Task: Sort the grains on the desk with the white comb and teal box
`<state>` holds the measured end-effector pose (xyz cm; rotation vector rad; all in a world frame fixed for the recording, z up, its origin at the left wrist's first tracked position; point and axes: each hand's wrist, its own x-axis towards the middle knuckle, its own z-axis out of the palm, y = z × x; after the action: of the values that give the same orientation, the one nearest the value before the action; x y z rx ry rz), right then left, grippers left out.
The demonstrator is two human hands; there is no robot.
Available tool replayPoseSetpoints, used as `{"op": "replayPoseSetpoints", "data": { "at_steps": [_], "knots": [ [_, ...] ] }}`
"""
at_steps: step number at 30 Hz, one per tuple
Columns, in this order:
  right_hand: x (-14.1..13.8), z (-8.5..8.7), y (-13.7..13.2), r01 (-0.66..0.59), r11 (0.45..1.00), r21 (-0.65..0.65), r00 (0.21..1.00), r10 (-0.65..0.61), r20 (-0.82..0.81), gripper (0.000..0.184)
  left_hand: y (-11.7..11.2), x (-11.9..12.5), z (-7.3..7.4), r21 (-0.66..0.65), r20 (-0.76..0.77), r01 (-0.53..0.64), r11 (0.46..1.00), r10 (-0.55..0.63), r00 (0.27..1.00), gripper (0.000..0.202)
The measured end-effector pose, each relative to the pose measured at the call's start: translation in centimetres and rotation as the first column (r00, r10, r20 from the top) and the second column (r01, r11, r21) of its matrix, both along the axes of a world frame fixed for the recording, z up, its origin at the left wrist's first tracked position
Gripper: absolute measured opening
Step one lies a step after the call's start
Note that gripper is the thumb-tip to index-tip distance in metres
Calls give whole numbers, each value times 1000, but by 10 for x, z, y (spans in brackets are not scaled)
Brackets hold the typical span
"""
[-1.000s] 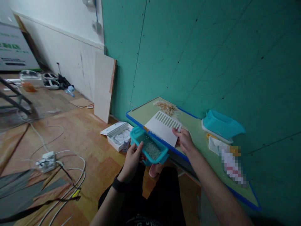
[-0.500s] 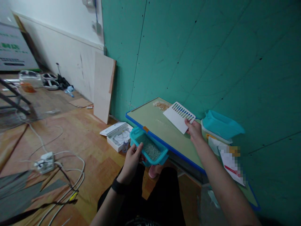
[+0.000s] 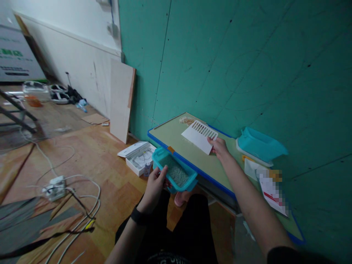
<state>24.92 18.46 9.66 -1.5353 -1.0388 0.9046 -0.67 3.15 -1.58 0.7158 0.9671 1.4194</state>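
My left hand (image 3: 156, 183) grips the near side of a turquoise plastic tub (image 3: 189, 185), its thumb over the rim. Grey-green granules (image 3: 176, 171) cover the tub's bottom, and it sits at the blue front edge of the table, beside an orange clip (image 3: 171, 150). Between the thumb and fingers of my right hand (image 3: 218, 146) is a flat white slotted scraper (image 3: 197, 138), held by its right end over the pale green tabletop (image 3: 165, 134). A small heap of tan grains (image 3: 187, 120) lies just beyond the scraper, with a faint scatter of dust near its left edge.
On the table's right stand another turquoise container (image 3: 260, 143) and a white packet (image 3: 271, 190) with a red mark. A green wall (image 3: 220, 55) runs along the back. An open white box (image 3: 139, 159), a power strip (image 3: 55, 188) and loose cables lie on the floor.
My right hand has carried the white slotted scraper left across the tabletop, closer to my left hand's tub. My left hand and the tub stay nearly where they were.
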Motion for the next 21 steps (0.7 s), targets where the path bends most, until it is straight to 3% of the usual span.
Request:
{"op": "replayPoseSetpoints", "data": {
  "at_steps": [10, 21],
  "knots": [
    [-26, 2, -36, -146, 984, -104, 985, 135, -104, 34, -2, 0, 3, -5, -3, 4, 1000, -4, 1000, 56],
    [-49, -2, -71, -215, 971, -99, 969, 200, -142, 42, -1, -1, 1, 15, -18, 22, 1000, -22, 1000, 53]
  ]
}}
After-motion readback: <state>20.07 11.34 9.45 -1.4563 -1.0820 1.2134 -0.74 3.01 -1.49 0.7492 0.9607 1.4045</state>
